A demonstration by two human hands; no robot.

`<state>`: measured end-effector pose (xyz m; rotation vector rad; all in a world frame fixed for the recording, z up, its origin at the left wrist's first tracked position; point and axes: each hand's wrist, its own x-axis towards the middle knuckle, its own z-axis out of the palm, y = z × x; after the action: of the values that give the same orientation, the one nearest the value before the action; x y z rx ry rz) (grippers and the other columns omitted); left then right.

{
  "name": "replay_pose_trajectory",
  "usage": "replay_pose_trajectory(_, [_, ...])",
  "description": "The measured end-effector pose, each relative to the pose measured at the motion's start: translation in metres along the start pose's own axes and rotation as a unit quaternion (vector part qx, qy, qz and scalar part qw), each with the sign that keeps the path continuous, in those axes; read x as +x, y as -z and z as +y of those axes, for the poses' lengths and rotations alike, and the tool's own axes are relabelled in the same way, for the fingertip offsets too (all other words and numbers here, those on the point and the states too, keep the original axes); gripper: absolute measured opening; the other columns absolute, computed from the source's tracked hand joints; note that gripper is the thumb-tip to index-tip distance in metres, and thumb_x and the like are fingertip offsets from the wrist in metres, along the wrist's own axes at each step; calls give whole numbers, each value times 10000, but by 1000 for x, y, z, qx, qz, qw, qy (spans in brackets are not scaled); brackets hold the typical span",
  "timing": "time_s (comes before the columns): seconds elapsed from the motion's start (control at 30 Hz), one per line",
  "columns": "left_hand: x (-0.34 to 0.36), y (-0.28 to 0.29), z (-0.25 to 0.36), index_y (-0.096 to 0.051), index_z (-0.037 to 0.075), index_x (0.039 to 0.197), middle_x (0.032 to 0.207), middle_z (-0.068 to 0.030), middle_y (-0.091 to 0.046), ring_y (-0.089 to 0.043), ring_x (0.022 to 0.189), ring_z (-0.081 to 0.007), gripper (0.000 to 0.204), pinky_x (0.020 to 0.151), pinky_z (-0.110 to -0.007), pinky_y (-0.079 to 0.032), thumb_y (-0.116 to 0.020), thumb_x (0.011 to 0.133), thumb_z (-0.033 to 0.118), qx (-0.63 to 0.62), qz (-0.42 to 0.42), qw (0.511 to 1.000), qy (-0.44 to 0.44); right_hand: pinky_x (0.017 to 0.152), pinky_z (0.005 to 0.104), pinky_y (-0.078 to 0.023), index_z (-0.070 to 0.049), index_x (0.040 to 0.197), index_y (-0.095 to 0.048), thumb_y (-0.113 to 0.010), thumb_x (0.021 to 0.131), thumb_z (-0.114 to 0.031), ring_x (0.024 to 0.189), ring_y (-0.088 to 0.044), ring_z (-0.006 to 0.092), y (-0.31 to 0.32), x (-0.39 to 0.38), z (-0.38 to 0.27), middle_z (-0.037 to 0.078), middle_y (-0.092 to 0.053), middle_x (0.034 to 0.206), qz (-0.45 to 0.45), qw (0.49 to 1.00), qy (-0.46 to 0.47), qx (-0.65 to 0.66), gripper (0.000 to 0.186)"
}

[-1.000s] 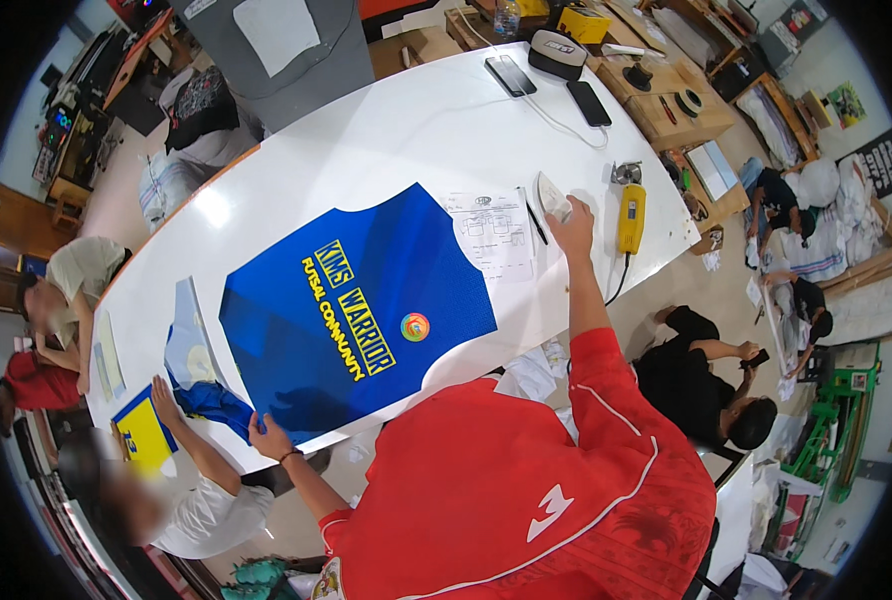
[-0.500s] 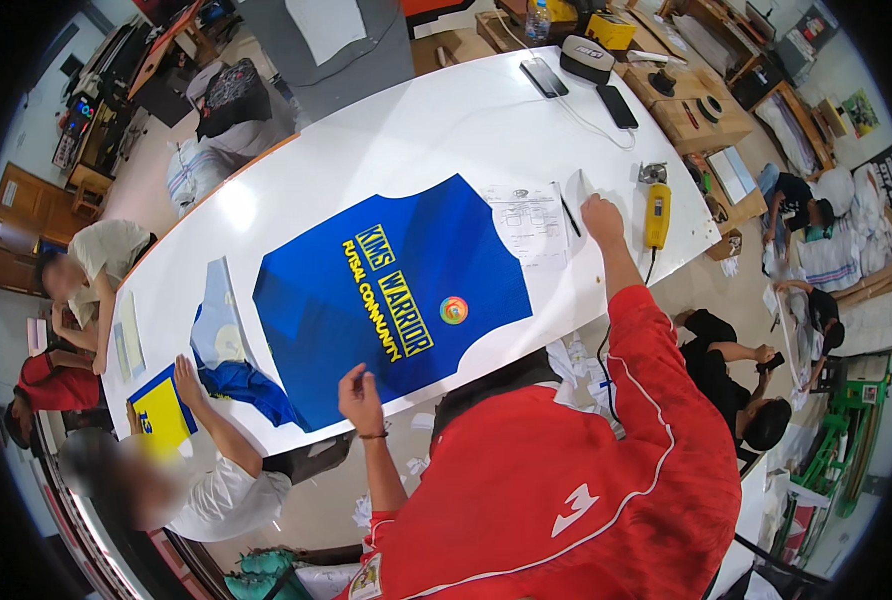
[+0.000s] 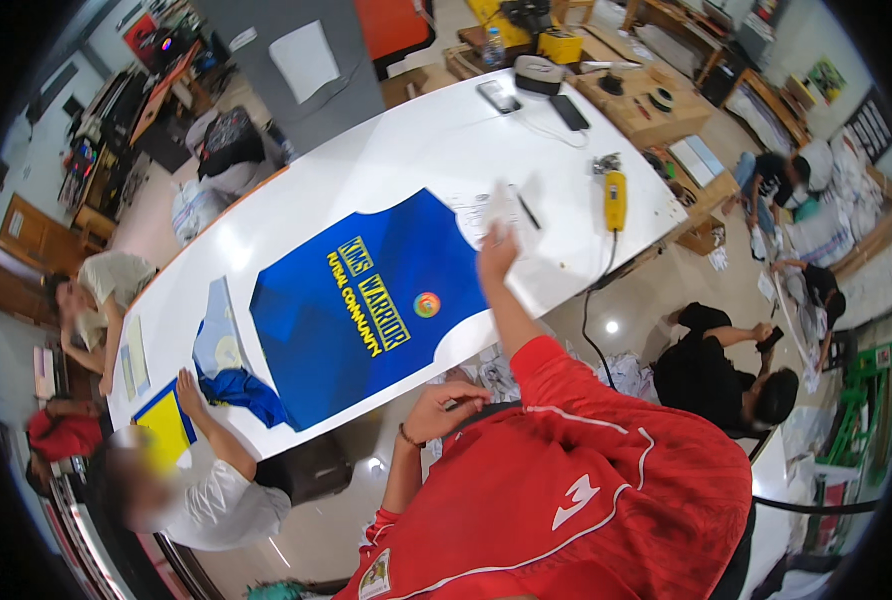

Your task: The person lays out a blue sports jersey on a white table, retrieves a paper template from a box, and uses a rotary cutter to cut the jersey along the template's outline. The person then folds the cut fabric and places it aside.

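Note:
My right hand [image 3: 499,250] reaches over the table by the right edge of a blue jersey panel [image 3: 366,300], its fingers closed on a small pale thing smeared by motion. That pale blur is above a printed paper sheet [image 3: 472,207], beside a dark pen [image 3: 530,211]. In front of the near table edge, close to my red shirt, my left hand [image 3: 444,410] is held with curled fingers. Whether anything is in it I cannot make out. The blue panel lies flat, with yellow lettering and a round emblem.
A yellow corded power tool [image 3: 616,200] lies at the table's right; phones [image 3: 569,112] and a cap [image 3: 538,75] are at the far end. At left, a co-worker's hand [image 3: 188,392] touches a yellow-and-blue panel [image 3: 162,425], beside crumpled blue fabric [image 3: 241,392]. More people sit around.
My right hand has moved left with the pale thing, from beyond the pen to the panel's right edge. My left hand has drawn back from the panel's near edge toward my body.

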<state>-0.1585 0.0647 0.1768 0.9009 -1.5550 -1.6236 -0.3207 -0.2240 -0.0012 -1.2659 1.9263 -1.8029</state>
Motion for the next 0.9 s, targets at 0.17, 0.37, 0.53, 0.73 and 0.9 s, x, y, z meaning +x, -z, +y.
replay_pose_trajectory(0.17, [46,-93,138,-737,10,1127,1147,-153,-709,-665,1072,-284,206,921,-404,-522,-683,929,28,-34,-234,940,-245,790,502,-526,-56,1068,-685,-655,891,-188,922,-651,454,99,-120,-76,223,-684,982,-335,929,99,123,224])
replay_pose_trajectory(0.37, [63,-256,191,-617,34,1313,1303,-188,-622,-597,1212,-348,393,997,-446,-495,-684,941,142,-17,-396,836,-379,821,468,-520,-65,1023,-713,-647,873,-197,917,-666,352,264,-199,-41,144,-702,951,-604,781,141,71,210])
replay_pose_trajectory(0.53, [67,-309,96,-631,78,1308,1292,-147,-639,-612,1184,-335,398,991,-419,-502,-693,937,207,160,-349,904,-191,781,433,-536,-53,1035,-729,-688,862,-235,886,-691,306,448,-213,66,136,-722,957,-588,807,-53,18,254])
replay_pose_trajectory(0.73, [83,-320,-18,-631,69,1308,1293,-163,-638,-633,1136,-325,444,967,-397,-508,-724,914,252,215,-230,948,-41,648,354,-552,-3,1050,-747,-757,844,-284,765,-712,209,602,-154,89,149,-744,965,-395,844,-359,-44,349])
replay_pose_trajectory(0.9, [120,-328,-115,-634,54,1303,1258,-207,-637,-622,1147,-328,474,949,-397,-507,-734,904,287,295,-166,941,10,530,294,-565,-3,1074,-696,-793,857,-257,730,-683,148,601,-101,66,67,-701,868,-278,869,-392,118,348])
